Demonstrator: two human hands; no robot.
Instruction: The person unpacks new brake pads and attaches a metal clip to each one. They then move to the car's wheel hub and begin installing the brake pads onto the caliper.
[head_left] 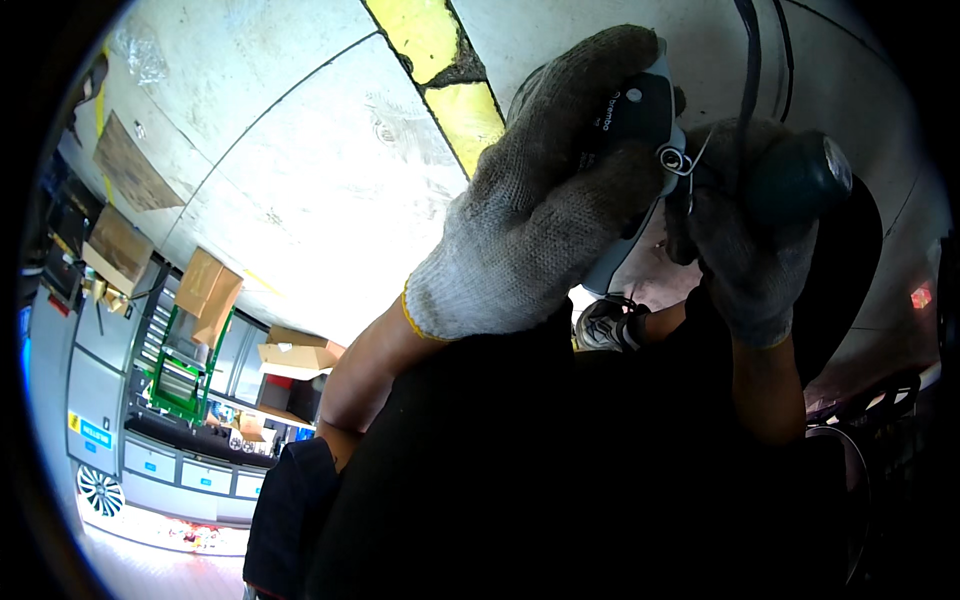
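Note:
My left hand [530, 220], in a grey-white knit glove with a yellow cuff edge, is closed around a dark brake pad [640, 118] with a pale backing plate. A thin wire spring [676, 160] with a small coil sits at the pad's right edge and reaches toward my other hand. Close beside it, my right hand [755, 270], also gloved, is closed around a dark green cylinder [800, 180] with a pale round end, perhaps a tool's body. Shadow hides its fingertips and the tool's working end.
Dark cables [752, 70] hang at the upper right. A yellow floor stripe [425, 45] crosses the pale floor. My shoe [605, 328] shows below the pad. To the left stand grey cabinets [95, 390], a green frame [180, 385] and open cardboard boxes [208, 290].

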